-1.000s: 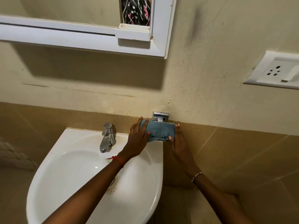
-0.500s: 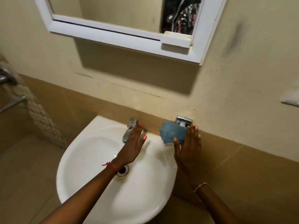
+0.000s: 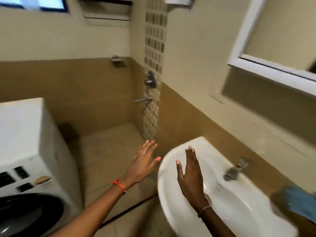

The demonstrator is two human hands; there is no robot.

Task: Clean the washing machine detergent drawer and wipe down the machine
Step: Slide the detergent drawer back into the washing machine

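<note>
Tan tiled bathroom walls surround the scene. Both hands hang in mid-air, fingers straight and spread, grasping nothing: left hand (image 3: 143, 165) at 6 o'clock, right hand (image 3: 191, 177) above the white sink (image 3: 236, 207) at 5 o'clock. The washing machine (image 3: 25, 147) stands at 8 o'clock. A blurred blue cloth (image 3: 298, 200) sits at 4 o'clock.

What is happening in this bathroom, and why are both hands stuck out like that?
A person is standing in a bathroom with both hands open and empty. The left hand reaches out over the floor, between the washing machine and the sink. The right hand is over the sink. A blue cloth sits blurred at the right edge, past the tap, and no hand touches it. Nothing touches the washing machine either.
</note>
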